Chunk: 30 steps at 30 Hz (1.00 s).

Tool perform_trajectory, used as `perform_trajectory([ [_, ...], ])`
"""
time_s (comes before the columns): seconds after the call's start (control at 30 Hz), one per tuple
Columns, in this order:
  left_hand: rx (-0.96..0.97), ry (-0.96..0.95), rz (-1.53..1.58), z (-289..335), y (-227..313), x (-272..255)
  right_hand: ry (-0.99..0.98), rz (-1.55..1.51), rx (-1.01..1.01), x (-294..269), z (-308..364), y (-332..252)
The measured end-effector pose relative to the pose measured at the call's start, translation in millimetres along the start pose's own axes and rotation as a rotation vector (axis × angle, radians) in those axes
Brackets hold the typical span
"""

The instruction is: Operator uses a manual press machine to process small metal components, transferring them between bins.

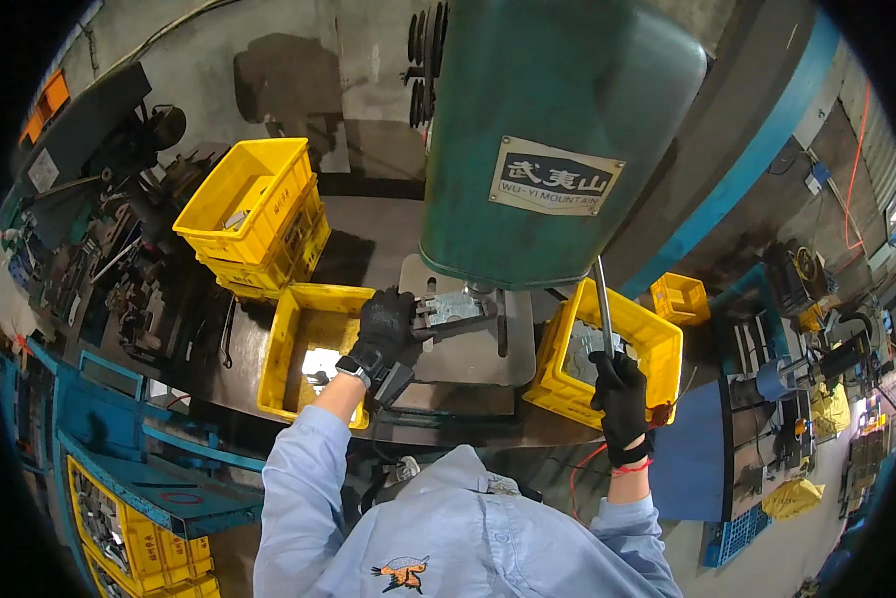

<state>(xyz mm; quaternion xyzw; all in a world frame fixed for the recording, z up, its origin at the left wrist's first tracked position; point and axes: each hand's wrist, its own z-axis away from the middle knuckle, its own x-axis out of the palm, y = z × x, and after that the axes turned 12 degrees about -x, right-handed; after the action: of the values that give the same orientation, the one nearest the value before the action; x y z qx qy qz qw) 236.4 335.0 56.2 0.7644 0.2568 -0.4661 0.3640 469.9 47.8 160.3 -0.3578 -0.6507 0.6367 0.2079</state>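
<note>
A green drill press (528, 120) stands in front of me, its head over a grey metal table plate (468, 369). On the plate lies a dark jig (483, 324) with a flat silvery metal part (455, 307) in it, under the spindle. My left hand (386, 324), in a black glove, is closed on the left end of the jig; its fingertips are partly hidden. My right hand (619, 399), also black-gloved, is wrapped round the lower end of the press's long feed lever (604, 304).
A yellow bin (279, 349) with metal parts sits left of the plate, another yellow bin (670, 349) with parts at right. Stacked yellow crates (254, 204) rise behind the left bin. A blue metal frame (159, 488) stands at lower left, a blue panel (689, 448) at right.
</note>
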Motion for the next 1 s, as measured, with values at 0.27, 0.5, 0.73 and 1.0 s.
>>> perform_trajectory([
  [0.27,0.001,0.065,0.026,1.3,-1.2,5.0,0.001,-0.01,-0.015,-0.6,-1.4,4.1],
  [0.5,0.007,0.074,-0.008,-4.9,-11.2,9.6,-0.019,-0.058,-0.039,-6.5,-2.9,23.6],
  [0.73,-0.012,0.056,0.036,-9.4,-14.7,12.3,0.014,0.015,-0.057,6.3,-10.2,49.1],
  [1.0,-0.005,0.075,0.056,-5.7,-8.0,9.2,0.035,0.031,-0.101,9.8,-10.2,53.8],
])
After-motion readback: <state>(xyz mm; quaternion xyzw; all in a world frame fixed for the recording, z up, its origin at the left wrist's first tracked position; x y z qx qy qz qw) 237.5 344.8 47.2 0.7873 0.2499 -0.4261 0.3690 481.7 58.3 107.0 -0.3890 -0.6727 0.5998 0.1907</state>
